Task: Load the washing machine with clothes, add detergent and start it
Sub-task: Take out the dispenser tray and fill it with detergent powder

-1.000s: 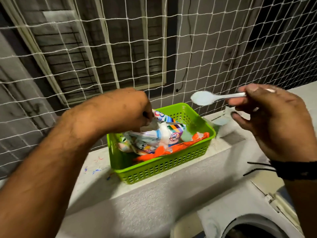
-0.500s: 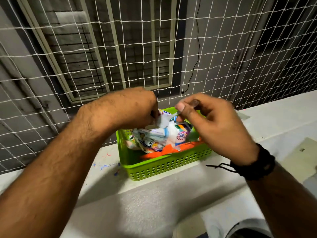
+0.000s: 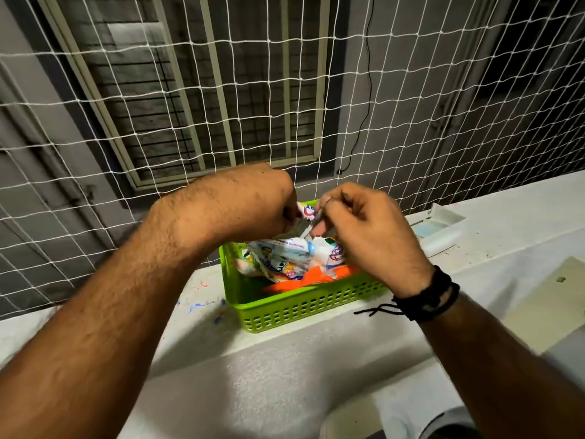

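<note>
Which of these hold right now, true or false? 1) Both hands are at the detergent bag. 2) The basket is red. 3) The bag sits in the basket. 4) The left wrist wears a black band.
1) Both hands are at the bag: true. The left hand and right hand both grip the top of the bag.
2) The basket is red: false. The basket is green.
3) The bag sits in the basket: true.
4) The left wrist wears a black band: false. The band is on the right wrist.

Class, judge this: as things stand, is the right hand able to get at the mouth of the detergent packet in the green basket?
Probably yes. The right hand is already at the detergent packet top, which the left hand grips; nothing lies between them.
</note>
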Available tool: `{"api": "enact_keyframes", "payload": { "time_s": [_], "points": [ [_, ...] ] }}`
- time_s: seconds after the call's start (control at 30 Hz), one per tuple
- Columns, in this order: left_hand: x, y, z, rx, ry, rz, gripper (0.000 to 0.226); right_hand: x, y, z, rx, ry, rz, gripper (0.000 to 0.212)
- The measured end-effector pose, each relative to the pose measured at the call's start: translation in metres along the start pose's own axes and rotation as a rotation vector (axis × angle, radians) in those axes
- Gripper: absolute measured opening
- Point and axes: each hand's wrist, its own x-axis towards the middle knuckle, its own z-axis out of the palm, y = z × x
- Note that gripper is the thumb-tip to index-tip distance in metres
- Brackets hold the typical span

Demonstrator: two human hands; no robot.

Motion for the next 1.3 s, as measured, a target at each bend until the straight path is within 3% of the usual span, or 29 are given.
{"api": "enact_keyframes", "payload": {
  "time_s": [0.1, 0.4, 0.97, 1.3],
  "points": [
    [-0.001, 0.001, 0.000, 0.025, 0.014, 0.010, 0.025, -0.001, 0.000, 0.002, -0.072, -0.038, -0.027, 0.007],
    [0.003, 0.007, 0.003, 0.040, -0.020, 0.013, 0.023, -0.002, 0.008, -0.002, -0.199, -0.132, -0.132, 0.006],
    [0.005, 0.017, 0.003, 0.080, -0.021, 0.037, 0.029, 0.000, 0.011, -0.023, 0.027, -0.094, -0.121, 0.006],
    [-0.004, 0.023, -0.004, 0.090, -0.020, 0.026, 0.026, -0.009, 0.013, -0.029, 0.030, -0.094, -0.107, 0.009]
  ]
}}
